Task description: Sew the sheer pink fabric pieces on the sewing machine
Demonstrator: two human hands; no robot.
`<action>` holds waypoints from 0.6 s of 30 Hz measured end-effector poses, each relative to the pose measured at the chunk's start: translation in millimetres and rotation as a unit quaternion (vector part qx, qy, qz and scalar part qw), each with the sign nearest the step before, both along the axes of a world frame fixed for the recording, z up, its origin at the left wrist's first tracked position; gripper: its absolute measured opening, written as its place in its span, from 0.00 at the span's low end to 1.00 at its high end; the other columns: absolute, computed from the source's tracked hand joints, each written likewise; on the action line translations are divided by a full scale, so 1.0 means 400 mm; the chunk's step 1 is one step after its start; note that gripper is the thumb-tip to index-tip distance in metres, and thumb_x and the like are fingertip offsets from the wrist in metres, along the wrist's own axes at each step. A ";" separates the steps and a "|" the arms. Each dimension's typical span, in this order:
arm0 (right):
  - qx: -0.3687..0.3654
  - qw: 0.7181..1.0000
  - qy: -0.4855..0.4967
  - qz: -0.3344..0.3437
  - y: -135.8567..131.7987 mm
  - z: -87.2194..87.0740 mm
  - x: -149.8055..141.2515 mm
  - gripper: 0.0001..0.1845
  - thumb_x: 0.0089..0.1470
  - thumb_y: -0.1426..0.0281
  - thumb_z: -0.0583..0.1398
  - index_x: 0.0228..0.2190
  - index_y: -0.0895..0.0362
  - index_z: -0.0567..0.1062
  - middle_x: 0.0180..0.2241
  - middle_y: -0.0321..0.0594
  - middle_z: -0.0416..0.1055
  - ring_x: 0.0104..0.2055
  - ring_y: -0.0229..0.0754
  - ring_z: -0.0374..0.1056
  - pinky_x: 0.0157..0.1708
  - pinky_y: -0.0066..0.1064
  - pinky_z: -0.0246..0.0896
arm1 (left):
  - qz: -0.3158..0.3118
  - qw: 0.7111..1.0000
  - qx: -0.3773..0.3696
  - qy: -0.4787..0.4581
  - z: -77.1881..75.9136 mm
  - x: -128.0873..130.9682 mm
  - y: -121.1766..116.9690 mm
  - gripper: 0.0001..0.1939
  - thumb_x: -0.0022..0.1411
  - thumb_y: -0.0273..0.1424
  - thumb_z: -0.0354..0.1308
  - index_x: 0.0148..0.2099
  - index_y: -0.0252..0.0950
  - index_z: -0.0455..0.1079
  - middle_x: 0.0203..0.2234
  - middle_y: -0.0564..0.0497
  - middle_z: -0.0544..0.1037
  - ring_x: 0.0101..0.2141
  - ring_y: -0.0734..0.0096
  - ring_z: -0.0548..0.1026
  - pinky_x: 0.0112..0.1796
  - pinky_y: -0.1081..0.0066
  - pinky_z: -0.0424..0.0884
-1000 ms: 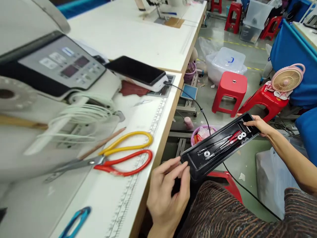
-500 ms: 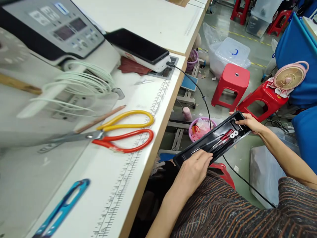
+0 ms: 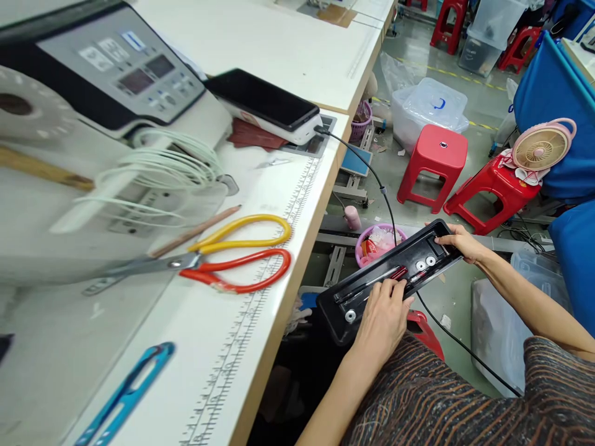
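Observation:
A long black tray (image 3: 362, 282) is held at a tilt beyond the table's edge. My right hand (image 3: 465, 243) grips its far end, thumb inside the rim. My left hand (image 3: 383, 319) reaches over the near long side, fingers curled down into the tray. Its fingertips touch red-handled tools (image 3: 398, 273) that look like small screwdrivers; what they pinch, if anything, is hidden. Two metal discs like bobbins (image 3: 431, 261) lie towards the right end, and another disc (image 3: 350, 316) sits at the left end. Thin dark rods lie lengthwise along the bottom.
On the white table (image 3: 223, 347) are scissors with yellow and red handles (image 3: 237, 270), blue thread snips (image 3: 127, 390), a pencil (image 3: 199, 230) and a phone (image 3: 267, 99) with a cable. A sewing machine (image 3: 186, 133) stands left. Red stools (image 3: 439, 145) and a pink basket (image 3: 379, 241) are on the floor.
My left hand has moved right along the tray, uncovering the disc at its left end. The red-handled tools and the two discs have slid left inside. My right hand keeps its grip.

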State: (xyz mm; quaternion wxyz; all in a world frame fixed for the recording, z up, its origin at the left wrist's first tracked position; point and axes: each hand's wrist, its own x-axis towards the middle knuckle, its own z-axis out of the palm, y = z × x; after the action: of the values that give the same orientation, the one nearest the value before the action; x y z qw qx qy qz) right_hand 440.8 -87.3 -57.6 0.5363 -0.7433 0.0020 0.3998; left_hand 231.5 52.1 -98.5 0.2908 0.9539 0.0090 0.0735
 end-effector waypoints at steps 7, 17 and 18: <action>0.002 1.000 0.011 -0.008 0.003 -0.005 0.010 0.24 0.37 0.73 0.63 0.41 0.59 0.79 0.25 0.35 0.75 0.25 0.39 0.70 0.24 0.25 0.66 | 0.045 0.989 -0.120 -0.074 0.028 0.002 0.013 0.08 0.68 0.31 0.54 0.48 0.36 0.70 0.38 0.46 0.74 0.39 0.62 0.75 0.40 0.64 0.74; -0.003 1.000 0.026 0.003 0.015 0.002 0.005 0.29 0.35 0.73 0.64 0.45 0.57 0.78 0.30 0.36 0.77 0.29 0.40 0.72 0.28 0.26 0.68 | 0.023 0.966 -0.255 0.028 0.064 0.004 0.046 0.09 0.65 0.27 0.55 0.45 0.38 0.74 0.34 0.50 0.78 0.35 0.66 0.76 0.39 0.65 0.74; -0.004 1.000 0.023 0.005 0.013 0.008 0.011 0.29 0.35 0.73 0.64 0.45 0.58 0.78 0.30 0.36 0.77 0.29 0.41 0.72 0.28 0.26 0.68 | 0.015 0.968 -0.251 -0.001 0.077 0.003 0.048 0.09 0.66 0.27 0.54 0.45 0.38 0.74 0.34 0.49 0.77 0.36 0.66 0.76 0.39 0.65 0.74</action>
State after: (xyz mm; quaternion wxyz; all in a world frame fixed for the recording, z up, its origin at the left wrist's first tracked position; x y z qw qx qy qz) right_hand 445.1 -82.1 -54.2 0.5312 -0.7360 0.0120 0.4194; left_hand 232.7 71.2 -67.9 0.5200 0.8500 0.0408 0.0740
